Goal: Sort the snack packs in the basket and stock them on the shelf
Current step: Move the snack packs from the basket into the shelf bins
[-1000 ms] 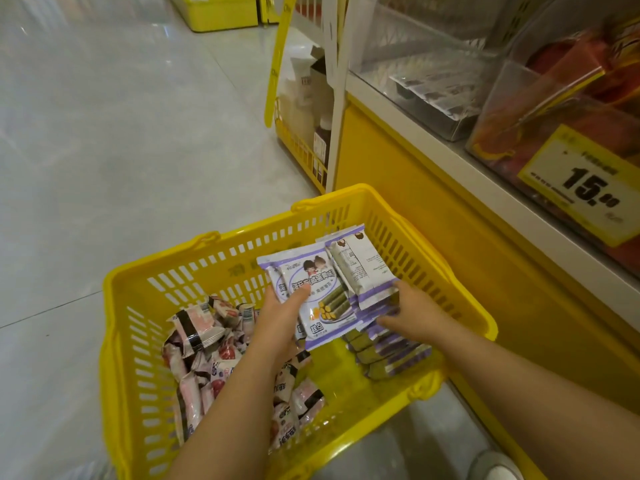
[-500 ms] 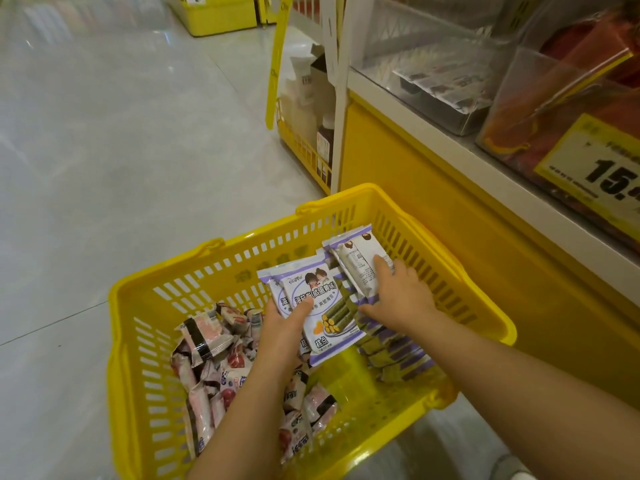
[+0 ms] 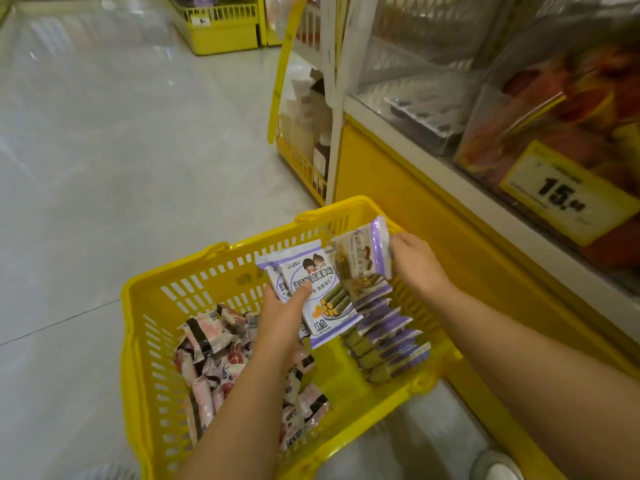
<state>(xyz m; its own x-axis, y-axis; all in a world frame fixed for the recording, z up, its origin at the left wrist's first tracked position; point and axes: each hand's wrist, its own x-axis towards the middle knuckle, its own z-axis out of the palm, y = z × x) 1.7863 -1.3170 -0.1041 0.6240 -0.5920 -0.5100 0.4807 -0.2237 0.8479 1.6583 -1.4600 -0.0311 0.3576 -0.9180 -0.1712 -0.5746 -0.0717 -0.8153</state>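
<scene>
Nearest the camera, two bare forearms reach forward over one yellow basket (image 3: 138, 306). The left hand (image 3: 282, 317) grips a stack of purple-and-white snack packs (image 3: 318, 292), its thumb laid across the front one. At least two packs show one behind the other, and the fingers hide the exact count. The right hand (image 3: 415, 261) pinches a single pack (image 3: 363, 251) of the same kind by its edge and holds it upright over the basket's far right corner, just beside the stack.

Below them, on the basket's right side, a row of purple packs (image 3: 388, 334) stands on edge, overlapped too tightly to count. On the left side lies a heap of pink-and-white packs (image 3: 214, 358), partly covered by the left forearm and also impossible to count. One pale shoe (image 3: 498, 469) is cut off at the bottom right corner.

Left of the basket, a glossy pale tiled floor (image 3: 104, 150) stretches away. To the right rises a yellow shelf unit (image 3: 398, 188) with a white ledge. On it stand clear bins (image 3: 491, 109), one holding blurred orange-red packs (image 3: 588, 98) behind one yellow price tag (image 3: 564, 195) reading 15. Another bin holds a tray (image 3: 429, 112) of dark packs. Farther off stands a yellow display stand (image 3: 221, 29).
</scene>
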